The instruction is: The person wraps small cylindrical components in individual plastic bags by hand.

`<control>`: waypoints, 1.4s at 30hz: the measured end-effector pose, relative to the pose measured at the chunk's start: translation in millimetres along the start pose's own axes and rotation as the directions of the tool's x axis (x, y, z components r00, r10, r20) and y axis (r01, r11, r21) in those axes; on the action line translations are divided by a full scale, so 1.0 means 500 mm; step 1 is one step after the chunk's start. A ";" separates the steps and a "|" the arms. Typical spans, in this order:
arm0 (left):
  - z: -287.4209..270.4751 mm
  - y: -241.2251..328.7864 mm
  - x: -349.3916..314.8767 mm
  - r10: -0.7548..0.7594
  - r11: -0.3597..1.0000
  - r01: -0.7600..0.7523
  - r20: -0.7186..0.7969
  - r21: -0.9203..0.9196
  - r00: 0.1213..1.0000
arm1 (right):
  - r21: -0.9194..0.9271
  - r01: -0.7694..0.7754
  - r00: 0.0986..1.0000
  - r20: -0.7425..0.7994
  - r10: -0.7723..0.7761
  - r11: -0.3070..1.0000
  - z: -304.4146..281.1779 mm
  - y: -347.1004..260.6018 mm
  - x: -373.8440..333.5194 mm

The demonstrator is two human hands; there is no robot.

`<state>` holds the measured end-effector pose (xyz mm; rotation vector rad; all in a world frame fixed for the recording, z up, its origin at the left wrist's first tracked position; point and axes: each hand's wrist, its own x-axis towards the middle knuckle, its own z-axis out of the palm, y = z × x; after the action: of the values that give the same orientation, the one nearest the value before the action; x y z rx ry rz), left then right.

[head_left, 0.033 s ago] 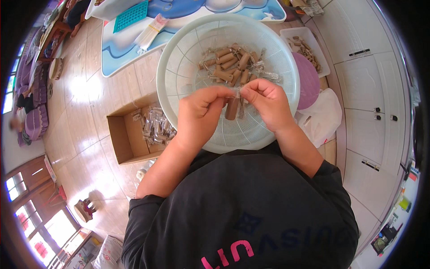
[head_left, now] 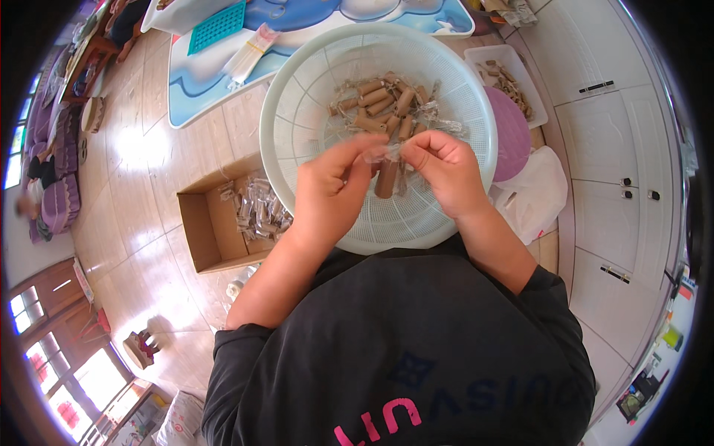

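Observation:
A brown cylinder point(head_left: 385, 183), apparently in a clear plastic wrapper point(head_left: 387, 152), hangs upright between my hands over a large pale-green mesh basket point(head_left: 275, 149). My right hand point(head_left: 444, 169) is closed, pinching the wrapper's top between thumb and index finger. At the wrapper's other side, my left hand point(head_left: 332, 182) is closed too, its fingertips holding the loose film above the cylinder; its index finger is slightly blurred. Farther back in the basket lies a pile of similar brown cylinders point(head_left: 377, 98), several with clear film around them.
Left of the basket, an open cardboard box point(head_left: 201, 230) holds wrapped pieces. A purple round lid point(head_left: 509, 137), a white tray point(head_left: 547, 111) of brown pieces and a white plastic bag point(head_left: 543, 193) lie right, beside white cabinets point(head_left: 606, 141). A blue-patterned table point(head_left: 193, 93) stands beyond.
My left fingertips have shifted slightly, and the clear film spreads wider toward them. My right hand and the cylinder stay nearly in place.

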<state>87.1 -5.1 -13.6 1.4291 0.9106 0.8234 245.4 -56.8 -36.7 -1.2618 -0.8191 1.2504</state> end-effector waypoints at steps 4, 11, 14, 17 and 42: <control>-0.004 0.024 0.003 -0.171 0.877 0.160 0.016 -0.454 0.985 | 0.065 -0.016 0.999 -0.029 0.018 0.998 -0.001 -0.017 -0.006; -0.074 0.029 0.014 -0.007 0.966 -0.059 -0.254 -0.253 0.967 | -0.019 -0.014 0.996 -0.089 0.012 1.000 -0.041 -0.040 0.018; -0.188 0.005 0.033 0.078 0.960 -0.229 -0.629 -0.162 0.773 | -0.353 0.006 0.996 -0.079 -0.037 0.936 -0.090 -0.003 0.034; -0.301 -0.070 0.032 0.045 0.994 -0.101 -0.746 -0.030 0.664 | -0.811 0.163 0.980 0.066 -0.189 0.561 -0.088 0.030 0.026; -0.015 0.047 0.037 0.461 0.772 -0.515 0.229 0.374 0.857 | -0.244 -0.069 0.950 0.279 0.138 0.967 -0.059 -0.071 0.010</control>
<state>90.2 14.5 9.6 2.1389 0.6408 0.9375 282.5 -54.1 -8.7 -1.3353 -1.1523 1.4844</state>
